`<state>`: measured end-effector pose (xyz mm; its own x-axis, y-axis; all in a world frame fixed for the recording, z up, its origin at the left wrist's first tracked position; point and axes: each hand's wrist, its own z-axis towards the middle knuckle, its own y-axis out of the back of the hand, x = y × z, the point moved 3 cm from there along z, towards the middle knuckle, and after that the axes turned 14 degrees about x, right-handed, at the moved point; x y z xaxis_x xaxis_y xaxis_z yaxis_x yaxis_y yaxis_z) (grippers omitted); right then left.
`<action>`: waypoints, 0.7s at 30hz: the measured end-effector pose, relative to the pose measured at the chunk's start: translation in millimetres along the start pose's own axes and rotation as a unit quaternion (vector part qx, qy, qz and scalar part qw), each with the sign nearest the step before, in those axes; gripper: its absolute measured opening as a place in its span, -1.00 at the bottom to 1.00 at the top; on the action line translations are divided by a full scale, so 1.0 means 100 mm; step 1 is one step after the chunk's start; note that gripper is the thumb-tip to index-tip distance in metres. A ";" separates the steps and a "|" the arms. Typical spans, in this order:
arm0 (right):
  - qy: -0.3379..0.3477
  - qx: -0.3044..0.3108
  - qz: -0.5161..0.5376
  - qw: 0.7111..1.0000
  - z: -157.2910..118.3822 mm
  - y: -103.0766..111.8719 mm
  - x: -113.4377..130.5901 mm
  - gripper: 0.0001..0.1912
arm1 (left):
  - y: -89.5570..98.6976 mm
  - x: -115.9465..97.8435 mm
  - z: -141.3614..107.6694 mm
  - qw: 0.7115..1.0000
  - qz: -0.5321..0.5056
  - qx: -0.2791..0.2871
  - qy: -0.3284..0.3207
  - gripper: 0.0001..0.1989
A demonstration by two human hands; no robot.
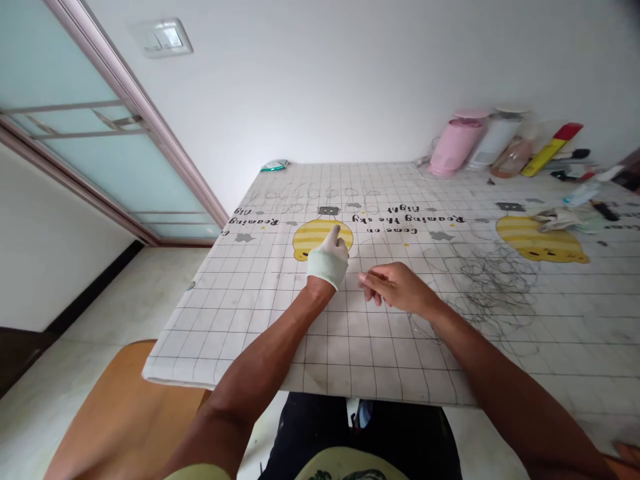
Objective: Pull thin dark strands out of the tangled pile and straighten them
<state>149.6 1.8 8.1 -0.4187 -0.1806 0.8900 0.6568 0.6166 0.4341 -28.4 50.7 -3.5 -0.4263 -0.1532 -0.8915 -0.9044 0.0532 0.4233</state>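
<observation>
My left hand (329,259), in a white glove, is over the yellow striped print on the tablecloth (260,327). Its fingers are mostly curled in, and what they hold, if anything, is hidden. A faint thin strand curves across the cloth just right of the glove. My bare right hand (393,285) is close by on the right, a little nearer to me, its thumb and fingertips drawn together; anything in them is too small to make out. Beyond my right wrist lies a loose tangle of thin dark wire or thread (493,280). Faint thin loops (310,193) lie in rows towards the back.
Along the wall stand a pink bottle (456,147), a pale bottle (493,141) and a yellow tube with a red cap (550,152). A white glove (563,219) rests at the right. A wooden stool (120,413) is by the table's left front corner.
</observation>
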 end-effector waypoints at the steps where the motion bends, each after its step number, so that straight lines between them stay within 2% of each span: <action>1: -0.005 -0.017 -0.001 1.000 0.06 -0.04 -0.03 -0.55 | -0.01 -0.01 -0.01 1.000 -0.015 0.010 0.002 -0.46; 4: 0.017 -0.099 0.038 0.994 0.19 -0.11 -0.10 -0.56 | -0.06 -0.03 -0.03 0.998 -0.040 0.039 0.002 -0.40; 7: 0.063 -0.137 0.085 0.985 0.25 -0.13 -0.12 -0.53 | -0.12 -0.04 -0.05 0.999 -0.018 0.043 0.004 -0.41; 11: 0.090 -0.190 0.086 0.974 0.25 -0.10 -0.16 -0.59 | -0.19 -0.06 -0.08 0.999 0.028 0.045 0.005 -0.46; 15: 0.097 -0.209 0.061 0.971 0.24 -0.05 -0.23 -0.60 | -0.21 -0.06 -0.09 0.998 -0.016 0.063 -0.005 -0.39; 21: 0.085 -0.206 0.087 0.971 0.25 -0.04 -0.27 -0.55 | -0.22 -0.08 -0.08 0.998 0.006 0.061 -0.031 -0.44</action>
<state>142.8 22.9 -21.1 -0.1921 -0.2465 0.9499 0.9185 0.2959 0.2625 -4.9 42.6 -4.0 -0.4345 -0.0908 -0.8961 -0.8929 0.1741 0.4153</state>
